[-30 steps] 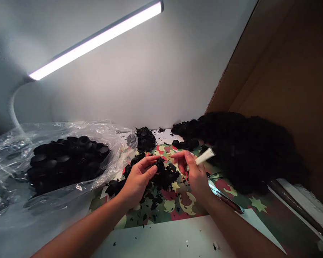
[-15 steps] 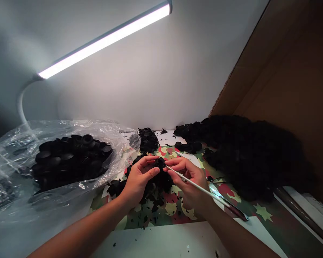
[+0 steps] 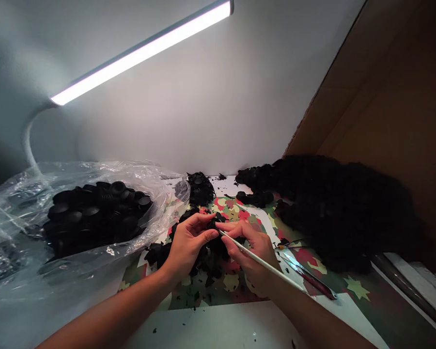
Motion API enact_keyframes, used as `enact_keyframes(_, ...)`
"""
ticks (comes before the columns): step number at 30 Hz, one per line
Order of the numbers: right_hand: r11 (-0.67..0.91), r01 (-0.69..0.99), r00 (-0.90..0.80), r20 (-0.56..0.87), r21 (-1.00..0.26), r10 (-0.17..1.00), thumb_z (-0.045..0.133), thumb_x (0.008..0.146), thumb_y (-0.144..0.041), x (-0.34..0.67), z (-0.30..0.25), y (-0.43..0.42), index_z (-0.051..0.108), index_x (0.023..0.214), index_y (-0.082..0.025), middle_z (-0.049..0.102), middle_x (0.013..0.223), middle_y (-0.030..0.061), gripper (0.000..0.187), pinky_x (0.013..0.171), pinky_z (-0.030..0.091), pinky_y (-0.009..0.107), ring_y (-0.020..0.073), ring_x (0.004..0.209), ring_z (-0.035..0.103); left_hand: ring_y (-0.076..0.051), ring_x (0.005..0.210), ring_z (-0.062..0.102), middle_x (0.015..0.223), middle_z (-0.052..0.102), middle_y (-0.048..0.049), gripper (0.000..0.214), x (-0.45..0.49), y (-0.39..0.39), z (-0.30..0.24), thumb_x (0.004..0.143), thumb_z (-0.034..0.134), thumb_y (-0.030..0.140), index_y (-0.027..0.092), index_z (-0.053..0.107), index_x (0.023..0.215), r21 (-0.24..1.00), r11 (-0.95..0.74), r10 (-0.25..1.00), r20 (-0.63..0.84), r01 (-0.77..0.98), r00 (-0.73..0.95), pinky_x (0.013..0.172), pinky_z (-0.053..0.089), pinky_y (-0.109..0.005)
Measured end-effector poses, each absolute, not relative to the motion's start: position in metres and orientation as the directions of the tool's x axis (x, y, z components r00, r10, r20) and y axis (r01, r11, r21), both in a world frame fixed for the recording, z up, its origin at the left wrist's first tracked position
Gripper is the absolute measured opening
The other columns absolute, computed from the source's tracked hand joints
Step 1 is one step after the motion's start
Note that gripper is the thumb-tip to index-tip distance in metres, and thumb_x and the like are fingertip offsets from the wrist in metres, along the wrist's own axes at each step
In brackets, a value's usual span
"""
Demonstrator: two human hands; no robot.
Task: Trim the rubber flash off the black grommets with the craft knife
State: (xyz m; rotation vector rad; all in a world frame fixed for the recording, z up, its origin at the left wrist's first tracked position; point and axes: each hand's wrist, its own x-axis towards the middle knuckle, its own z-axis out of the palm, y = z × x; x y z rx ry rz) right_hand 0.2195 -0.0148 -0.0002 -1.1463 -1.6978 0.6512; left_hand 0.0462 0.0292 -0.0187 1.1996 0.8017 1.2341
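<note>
My left hand (image 3: 187,245) is closed around a small black round part (image 3: 213,224), pinched between thumb and fingers above a heap of black scraps (image 3: 203,254). My right hand (image 3: 250,247) grips a thin white-handled tool (image 3: 265,263) like a pen. Its tip meets the black part at my left fingertips. The two hands touch over the patterned mat (image 3: 236,283).
A clear plastic bag (image 3: 39,228) holding several black round parts (image 3: 94,213) lies at the left. A big pile of black parts (image 3: 334,208) fills the right, against a cardboard wall (image 3: 396,106). Scissors (image 3: 305,274) lie on the mat. A lit lamp bar (image 3: 141,51) hangs overhead.
My right hand turned the white tool from pointing up and right to pointing its tip at the black part, then came closer to my left hand.
</note>
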Motion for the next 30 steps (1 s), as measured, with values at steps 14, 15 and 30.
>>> enact_keyframes(14, 0.608, 0.698, -0.191, 0.719, -0.379, 0.668, 0.049, 0.1, -0.01, 0.209, -0.009, -0.013, 0.057, 0.112, -0.021, 0.075, 0.101, 0.0059, 0.018, 0.092, 0.038, 0.041, 0.0206, 0.093, 0.071, -0.022, 0.097, 0.07, 0.103, 0.074, -0.0059, 0.03, 0.049, 0.02, -0.022, 0.077, 0.084, 0.027, 0.018, 0.073, 0.103, 0.96, -0.208, 0.961, 0.236, -0.19, 0.141, 0.091, 0.058, -0.034)
enact_keyframes(15, 0.594, 0.72, -0.186, 0.726, -0.357, 0.662, 0.048, 0.1, -0.01, 0.211, -0.008, -0.011, 0.056, 0.114, -0.02, 0.075, 0.103, 0.0071, 0.019, 0.093, 0.038, 0.041, 0.0212, 0.094, 0.071, -0.022, 0.097, 0.07, 0.104, 0.074, -0.0058, 0.03, 0.049, 0.019, -0.021, 0.077, 0.083, 0.027, 0.018, 0.073, 0.104, 0.96, -0.2, 0.964, 0.228, -0.195, 0.136, 0.09, 0.058, -0.034)
enact_keyframes(30, 0.201, 0.897, 0.01, 0.472, -0.394, 0.881, 0.038, 0.103, -0.027, 0.266, -0.009, 0.022, 0.042, 0.08, -0.022, 0.068, 0.077, 0.0052, 0.024, 0.085, 0.038, 0.038, 0.0215, 0.072, 0.061, -0.021, 0.11, 0.06, 0.116, 0.069, -0.0069, 0.033, 0.044, 0.027, -0.031, 0.077, 0.085, 0.031, 0.022, 0.073, 0.107, 0.942, -0.13, 0.973, 0.181, -0.311, 0.142, 0.089, 0.049, -0.026)
